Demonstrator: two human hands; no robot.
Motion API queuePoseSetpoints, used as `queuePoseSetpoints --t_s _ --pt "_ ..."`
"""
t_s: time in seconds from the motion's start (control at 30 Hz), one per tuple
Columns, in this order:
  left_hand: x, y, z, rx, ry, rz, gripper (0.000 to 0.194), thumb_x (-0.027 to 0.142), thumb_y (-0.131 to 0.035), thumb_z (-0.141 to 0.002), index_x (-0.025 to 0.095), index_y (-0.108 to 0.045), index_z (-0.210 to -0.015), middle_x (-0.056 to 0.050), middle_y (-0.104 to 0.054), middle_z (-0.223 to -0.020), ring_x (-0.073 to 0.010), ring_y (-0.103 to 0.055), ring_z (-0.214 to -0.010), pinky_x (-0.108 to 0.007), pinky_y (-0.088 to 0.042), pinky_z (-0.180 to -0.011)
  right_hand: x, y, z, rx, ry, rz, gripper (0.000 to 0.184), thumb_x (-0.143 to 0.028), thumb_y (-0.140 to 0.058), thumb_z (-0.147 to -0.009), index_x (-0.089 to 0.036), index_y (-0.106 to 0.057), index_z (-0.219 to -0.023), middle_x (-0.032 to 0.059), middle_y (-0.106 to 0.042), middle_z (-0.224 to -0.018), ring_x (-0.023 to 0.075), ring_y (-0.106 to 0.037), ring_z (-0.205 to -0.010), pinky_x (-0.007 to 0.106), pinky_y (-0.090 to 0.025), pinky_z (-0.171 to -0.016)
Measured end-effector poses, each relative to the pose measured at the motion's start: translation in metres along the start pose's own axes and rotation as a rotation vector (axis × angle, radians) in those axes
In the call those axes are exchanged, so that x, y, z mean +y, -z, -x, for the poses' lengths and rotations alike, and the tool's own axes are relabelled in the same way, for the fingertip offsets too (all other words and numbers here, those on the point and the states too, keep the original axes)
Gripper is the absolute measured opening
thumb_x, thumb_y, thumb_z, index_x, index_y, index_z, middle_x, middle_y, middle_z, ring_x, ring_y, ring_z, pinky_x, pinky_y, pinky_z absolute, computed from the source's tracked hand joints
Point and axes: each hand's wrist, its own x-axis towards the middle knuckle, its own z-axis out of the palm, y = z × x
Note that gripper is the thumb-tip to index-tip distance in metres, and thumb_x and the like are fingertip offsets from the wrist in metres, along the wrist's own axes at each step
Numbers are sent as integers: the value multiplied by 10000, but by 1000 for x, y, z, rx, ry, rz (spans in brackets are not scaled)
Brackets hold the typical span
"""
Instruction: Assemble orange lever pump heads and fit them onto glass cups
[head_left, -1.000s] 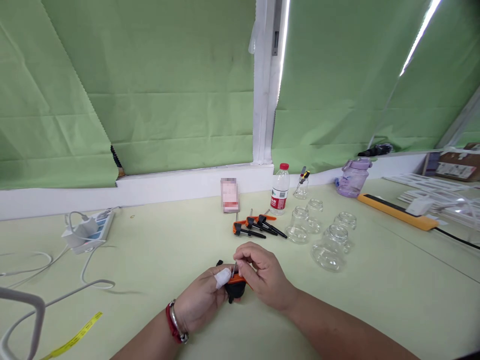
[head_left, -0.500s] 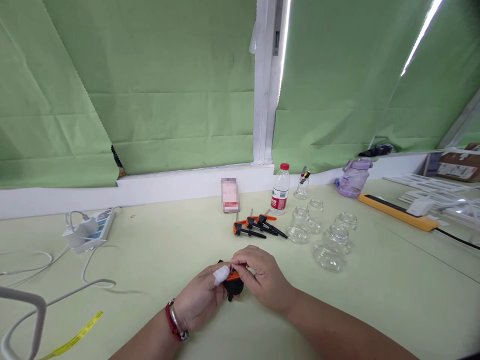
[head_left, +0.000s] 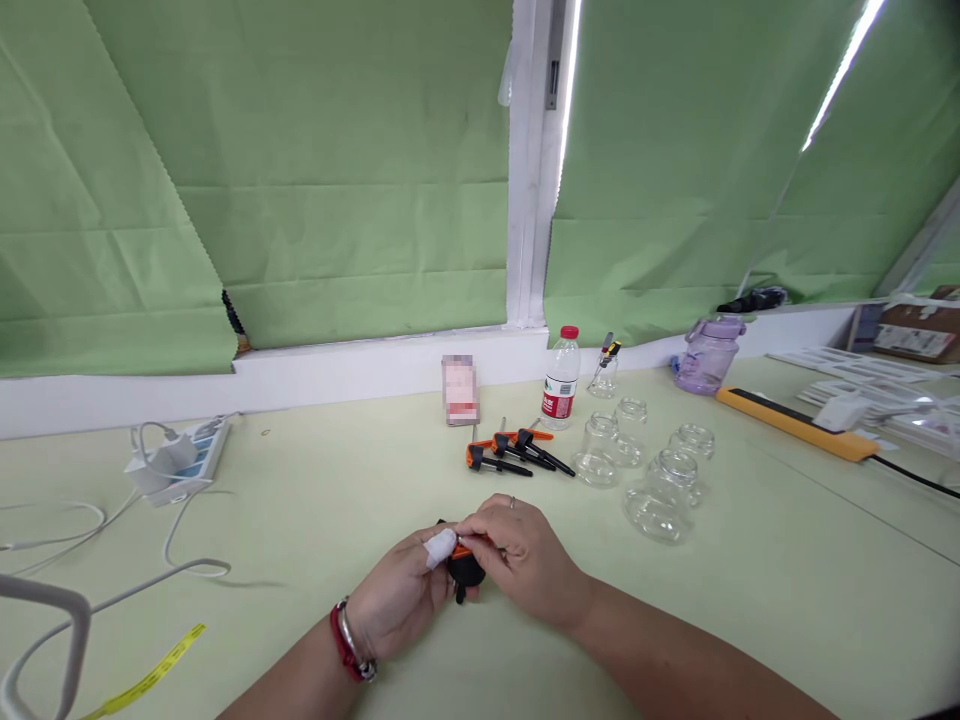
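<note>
Near the front middle of the table, my left hand point(head_left: 401, 595) is wrapped round a black-and-orange bottle top point(head_left: 466, 570); a white wrap covers its thumb. A short black stem points down out of the fingers. Pinched fingers of my right hand point(head_left: 521, 560) meet the orange part from above, by the left thumb tip. Whatever small piece they grip is hidden. Beyond the hands lie several similar black-and-orange tops point(head_left: 501, 462) with black stems. To their right stand several clear glass jars point(head_left: 660, 505) with open necks.
A red-capped bottle point(head_left: 561, 385), a phone-like pink panel point(head_left: 460, 390) and a glass jar with screwdrivers point(head_left: 604, 370) stand along the back. On the right are a purple jug point(head_left: 709, 358) and an orange power strip point(head_left: 795, 425). White cables and a socket block point(head_left: 180, 465) occupy the left.
My right fingers have shifted slightly left and down over the orange part, covering more of it. My left hand stays almost still around the bottle top.
</note>
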Motion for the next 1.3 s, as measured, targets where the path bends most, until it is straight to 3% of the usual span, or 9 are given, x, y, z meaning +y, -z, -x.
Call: queuePoseSetpoints --t_s 0.67,1.1,1.2,1.3 --pt "-2 3 -2 -10 3 -46 241 307 -546 -860 121 -689 -805 -108 -629 -848 -206 -536 -775 -333 -442 -681 1 -1 1 -3 17 -16 157 -89 -531 -816 -194 -644 -842 2 -665 -695 130 -547 -679 243 -433 -652" --pt "0 2 0 -35 1 -77 335 286 -430 -918 103 -674 -777 -89 -617 -752 -183 -552 -696 -325 -433 -690 2 -1 3 -68 36 -4 183 -110 -492 -834 -209 -643 -867 2 -642 -661 151 -538 -720 259 -428 -662" --pt "0 4 -1 16 -13 -51 306 277 -452 -915 111 -668 -777 -67 -605 -739 -162 -535 -696 -293 -427 -675 1 0 2 -105 26 7 169 -142 -547 -812 -221 -628 -938 2 -665 -733 171 -539 -800 282 -425 -707" --pt "-1 7 -2 64 -37 7 256 266 -473 -913 125 -673 -835 -60 -610 -781 -160 -531 -774 -268 -428 -703 0 0 1 -152 73 37 275 -185 -652 -742 -226 -597 -1009 12 -678 -916 200 -526 -934 344 -385 -855"
